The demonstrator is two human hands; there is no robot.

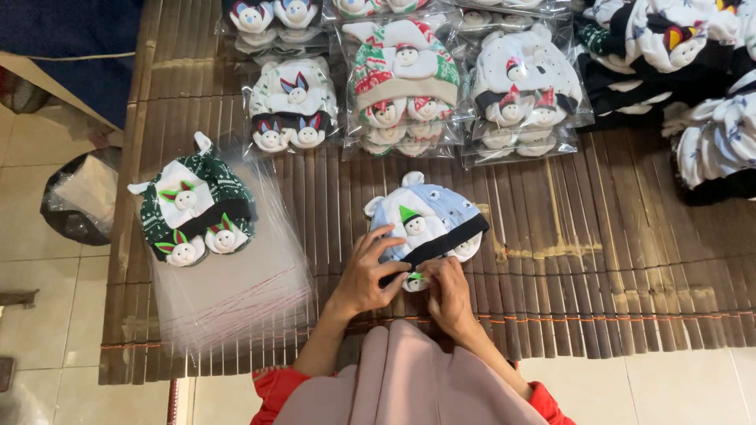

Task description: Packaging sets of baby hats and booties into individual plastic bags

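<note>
A light blue baby hat set with a black band and small snowman faces lies on the bamboo mat in front of me. My left hand rests on its lower left edge, fingers spread over the fabric. My right hand pinches a small snowman-faced piece at the set's lower edge. To the left, a green and white hat set sits on a stack of clear plastic bags.
Bagged hat sets lie in rows at the mat's far side. Dark unbagged sets pile at the upper right. A black rubbish bag sits on the tiled floor at left.
</note>
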